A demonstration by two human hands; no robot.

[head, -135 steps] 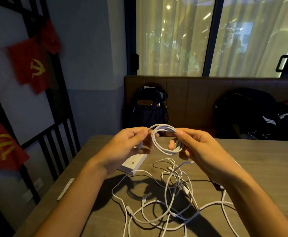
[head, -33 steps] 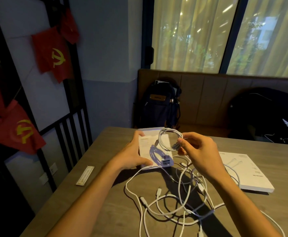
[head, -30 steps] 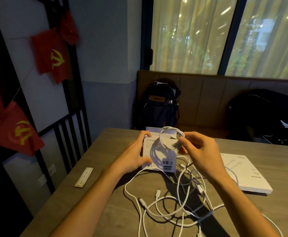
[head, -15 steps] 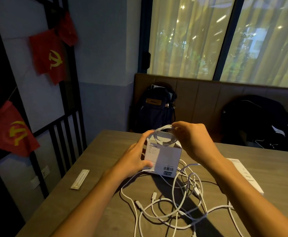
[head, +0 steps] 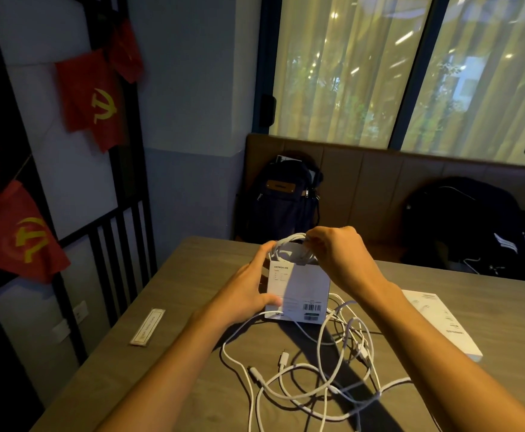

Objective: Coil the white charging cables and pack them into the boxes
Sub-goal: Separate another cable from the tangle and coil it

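Note:
A small white box stands upright on the wooden table, its barcode side facing me. My left hand grips its left side, thumb near the bottom corner. My right hand pinches a coiled white cable from above, and the coil sits at the box's open top, partly inside it. A tangle of loose white cables with several connectors lies on the table in front of the box.
A second flat white box lies on the table at the right. A narrow paper strip lies near the left edge. A dark backpack and dark clothing rest on the bench behind the table.
The left hand has picked the box up from lying flat and stood it upright. The right hand has brought the coil over the box's top and lowered it into the opening.

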